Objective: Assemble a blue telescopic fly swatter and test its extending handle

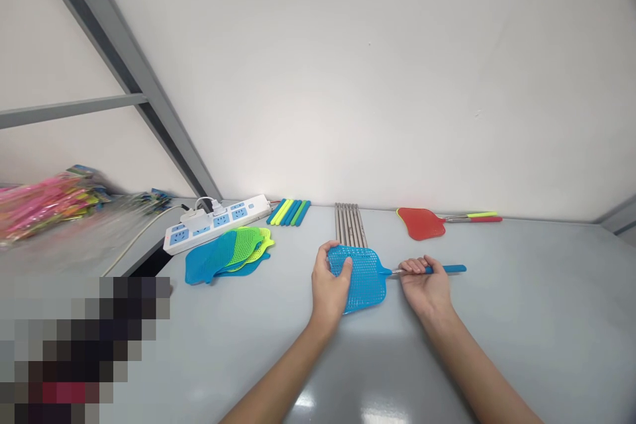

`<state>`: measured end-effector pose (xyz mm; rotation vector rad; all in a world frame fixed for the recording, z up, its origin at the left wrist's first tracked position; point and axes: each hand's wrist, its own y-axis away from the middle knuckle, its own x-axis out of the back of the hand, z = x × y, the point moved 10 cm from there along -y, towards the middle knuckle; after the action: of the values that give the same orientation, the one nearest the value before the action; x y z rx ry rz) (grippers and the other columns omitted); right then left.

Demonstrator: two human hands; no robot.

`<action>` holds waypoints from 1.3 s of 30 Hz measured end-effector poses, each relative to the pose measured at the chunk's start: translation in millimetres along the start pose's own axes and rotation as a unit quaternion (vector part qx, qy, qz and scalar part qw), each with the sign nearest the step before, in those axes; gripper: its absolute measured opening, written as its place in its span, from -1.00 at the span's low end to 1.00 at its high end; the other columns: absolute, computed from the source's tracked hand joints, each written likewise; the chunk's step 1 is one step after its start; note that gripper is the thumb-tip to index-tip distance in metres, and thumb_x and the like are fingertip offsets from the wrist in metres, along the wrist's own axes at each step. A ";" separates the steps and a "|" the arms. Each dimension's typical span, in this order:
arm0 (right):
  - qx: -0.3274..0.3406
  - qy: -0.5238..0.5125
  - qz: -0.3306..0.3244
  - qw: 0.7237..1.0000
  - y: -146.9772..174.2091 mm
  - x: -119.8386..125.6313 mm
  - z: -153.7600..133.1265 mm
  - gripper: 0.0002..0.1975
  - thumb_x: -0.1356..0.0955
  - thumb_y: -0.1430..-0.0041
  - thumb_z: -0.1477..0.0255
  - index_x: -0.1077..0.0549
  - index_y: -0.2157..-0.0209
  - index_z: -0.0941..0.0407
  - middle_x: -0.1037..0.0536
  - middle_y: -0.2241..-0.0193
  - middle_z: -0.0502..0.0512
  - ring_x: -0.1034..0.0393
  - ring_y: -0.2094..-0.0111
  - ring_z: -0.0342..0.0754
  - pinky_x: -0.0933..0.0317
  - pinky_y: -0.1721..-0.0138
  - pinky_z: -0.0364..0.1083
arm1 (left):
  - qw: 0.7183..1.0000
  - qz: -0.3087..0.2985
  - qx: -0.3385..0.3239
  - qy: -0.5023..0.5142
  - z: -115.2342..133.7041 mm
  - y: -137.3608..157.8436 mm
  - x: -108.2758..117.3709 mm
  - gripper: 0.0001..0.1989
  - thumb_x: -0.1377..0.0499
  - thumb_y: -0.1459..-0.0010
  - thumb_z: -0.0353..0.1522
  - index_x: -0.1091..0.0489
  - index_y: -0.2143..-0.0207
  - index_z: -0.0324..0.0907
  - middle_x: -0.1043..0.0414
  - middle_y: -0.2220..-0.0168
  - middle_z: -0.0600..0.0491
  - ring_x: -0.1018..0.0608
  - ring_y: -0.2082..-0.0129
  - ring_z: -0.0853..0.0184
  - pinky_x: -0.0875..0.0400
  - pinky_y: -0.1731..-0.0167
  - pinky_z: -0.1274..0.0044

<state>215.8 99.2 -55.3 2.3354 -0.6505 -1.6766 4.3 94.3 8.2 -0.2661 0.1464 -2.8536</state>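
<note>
A blue fly swatter [365,281] is held between my two hands over the grey table. My left hand [330,285] grips its perforated head at the left edge, thumb on top. Around the metal rod and the near end of the blue handle, the fingers of my right hand [426,281] are closed. Behind the swatter head lies a row of several metal rods [352,222], their lower ends hidden by it. Back right, a red fly swatter [422,223] rests on a yellow one, handles pointing right.
A pile of loose blue, green and yellow swatter heads [231,253] lies at left, before a white power strip [258,207] with plugs. Several coloured handle sleeves [289,212] lie near the wall. Bagged swatters [50,202] sit far left; a blurred-out patch covers the lower left.
</note>
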 end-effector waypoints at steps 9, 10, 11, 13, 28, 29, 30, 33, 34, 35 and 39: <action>-0.070 0.110 -0.042 0.991 15.2 -15.3 35.2 -0.95 -0.23 0.06 0.53 -0.29 0.54 0.15 -0.36 0.59 0.02 -0.31 0.48 -0.13 -0.22 0.50 -0.16 | 0.999 0.025 -0.020 0.003 8.4 3.6 4.4 -0.72 -0.08 0.03 -0.36 -0.19 0.20 -0.13 -0.29 0.22 0.06 -0.36 0.23 0.36 -0.21 0.21 0.52; -0.073 0.145 -0.053 0.985 18.6 -17.8 38.8 -0.96 -0.25 0.05 0.51 -0.32 0.50 0.15 -0.37 0.57 0.01 -0.31 0.49 -0.14 -0.21 0.51 -0.18 | 0.999 0.027 -0.019 0.006 8.9 4.0 5.1 -0.72 -0.07 0.02 -0.35 -0.19 0.19 -0.12 -0.28 0.21 0.06 -0.36 0.22 0.36 -0.21 0.21 0.52; -0.075 0.174 -0.061 0.980 21.7 -19.8 42.0 -0.95 -0.26 0.05 0.48 -0.34 0.48 0.14 -0.39 0.56 0.00 -0.30 0.50 -0.15 -0.20 0.52 -0.18 | 0.999 0.027 -0.017 0.010 9.0 4.4 5.6 -0.72 -0.06 0.01 -0.34 -0.18 0.18 -0.12 -0.28 0.21 0.05 -0.36 0.23 0.35 -0.21 0.21 0.52; -0.072 0.234 -0.078 0.967 26.4 -23.3 46.2 -0.92 -0.29 0.06 0.43 -0.37 0.45 0.13 -0.41 0.54 -0.03 -0.30 0.51 -0.16 -0.19 0.52 -0.19 | 0.999 0.027 -0.009 0.016 8.5 5.0 6.7 -0.71 -0.05 0.00 -0.32 -0.17 0.17 -0.12 -0.28 0.21 0.05 -0.37 0.24 0.35 -0.22 0.21 0.51; 0.032 0.298 -0.059 0.952 -1.3 -21.1 -2.1 -0.83 -0.38 0.18 0.44 -0.41 0.43 0.17 -0.45 0.50 0.00 -0.32 0.48 -0.15 -0.22 0.50 -0.19 | 0.992 -0.013 0.066 0.111 -0.2 7.2 -4.4 -0.57 -0.06 0.00 -0.31 -0.15 0.02 -0.13 -0.03 -0.09 -0.07 -0.40 0.23 0.36 -0.29 0.25 0.52; 0.049 0.313 -0.038 0.948 -6.2 -17.0 -11.8 -0.82 -0.37 0.18 0.44 -0.42 0.43 0.17 -0.46 0.51 0.02 -0.32 0.48 -0.13 -0.22 0.51 -0.18 | 0.991 -0.020 0.069 0.109 0.1 7.7 -5.6 -0.57 -0.06 0.00 -0.31 -0.17 0.02 -0.13 -0.02 -0.10 -0.06 -0.40 0.23 0.37 -0.28 0.24 0.52; 0.073 0.330 -0.010 0.941 -10.5 -12.1 -23.3 -0.83 -0.37 0.19 0.44 -0.42 0.44 0.18 -0.45 0.54 0.02 -0.32 0.50 -0.12 -0.22 0.54 -0.17 | 0.991 -0.028 0.072 0.108 0.0 8.5 -7.1 -0.56 -0.06 0.01 -0.31 -0.18 0.02 -0.13 -0.03 -0.10 -0.06 -0.40 0.24 0.37 -0.27 0.23 0.53; 0.108 0.343 0.041 0.932 -21.5 0.0 -49.0 -0.91 -0.36 0.20 0.48 -0.38 0.56 0.19 -0.40 0.65 -0.02 -0.28 0.59 -0.15 -0.18 0.62 -0.19 | 0.988 -0.066 0.105 0.095 -5.6 14.1 -16.5 -0.50 -0.07 0.02 -0.29 -0.13 -0.03 -0.15 -0.23 0.02 -0.08 -0.42 0.28 0.35 -0.27 0.24 0.50; 0.119 0.348 0.059 0.928 -24.3 4.6 -57.0 -0.92 -0.36 0.21 0.49 -0.35 0.60 0.18 -0.36 0.69 -0.05 -0.24 0.63 -0.17 -0.14 0.66 -0.20 | 0.985 -0.083 0.117 0.092 -8.0 17.0 -21.1 -0.48 -0.06 0.01 -0.28 -0.11 -0.04 -0.15 -0.27 0.06 -0.08 -0.43 0.29 0.34 -0.28 0.26 0.49; 0.132 0.352 0.076 0.924 -26.6 9.0 -65.0 -0.90 -0.36 0.21 0.50 -0.32 0.63 0.17 -0.32 0.73 -0.07 -0.20 0.68 -0.19 -0.10 0.70 -0.21 | 0.983 -0.100 0.124 0.091 -10.1 20.2 -26.1 -0.47 -0.04 0.00 -0.28 -0.08 -0.06 -0.15 -0.29 0.08 -0.08 -0.43 0.30 0.33 -0.29 0.29 0.49; 0.184 0.362 0.108 0.907 -34.3 19.7 -90.6 -0.89 -0.35 0.20 0.50 -0.30 0.64 0.17 -0.31 0.72 -0.08 -0.19 0.67 -0.20 -0.13 0.66 -0.20 | 0.972 -0.185 0.116 0.093 -13.6 36.2 -49.9 -0.49 -0.02 -0.02 -0.30 -0.06 -0.07 -0.11 -0.29 0.06 -0.07 -0.44 0.29 0.34 -0.31 0.34 0.51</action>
<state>313.9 111.8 -55.0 2.7307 -1.0539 -0.5295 58.1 74.4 -18.0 0.0270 -0.2256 -3.2221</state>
